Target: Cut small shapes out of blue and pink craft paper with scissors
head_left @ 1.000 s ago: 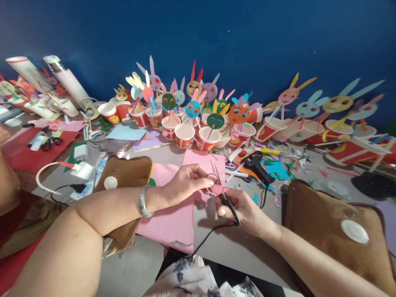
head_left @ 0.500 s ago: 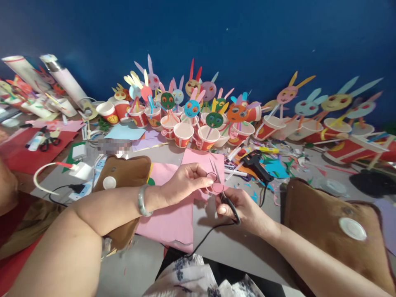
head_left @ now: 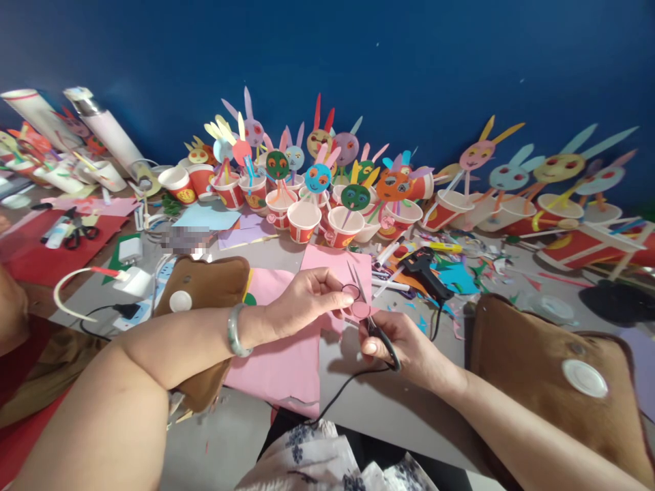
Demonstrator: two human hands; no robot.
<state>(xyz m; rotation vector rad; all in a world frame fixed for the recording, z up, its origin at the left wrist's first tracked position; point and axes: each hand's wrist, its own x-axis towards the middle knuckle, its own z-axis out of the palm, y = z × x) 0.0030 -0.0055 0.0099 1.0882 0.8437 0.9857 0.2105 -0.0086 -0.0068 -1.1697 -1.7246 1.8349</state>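
Note:
Between thumb and fingers, my left hand pinches a small piece of pink paper with dark circles drawn on it. My right hand is closed round the black handles of a pair of scissors. Their blades point up and away from me, a little apart, right at the pink piece. Beneath my left forearm lies a larger sheet of pink paper, and another pink sheet is just beyond my hands.
Paper cups with rabbit-faced figures line the wall. A black glue gun lies among paper scraps on the right. Brown plush pads flank my arms. A power strip and another person's arm are at left.
My right hand and the scissors have shifted very slightly to the right and down. My left hand keeps its pinch on the pink paper almost unmoved.

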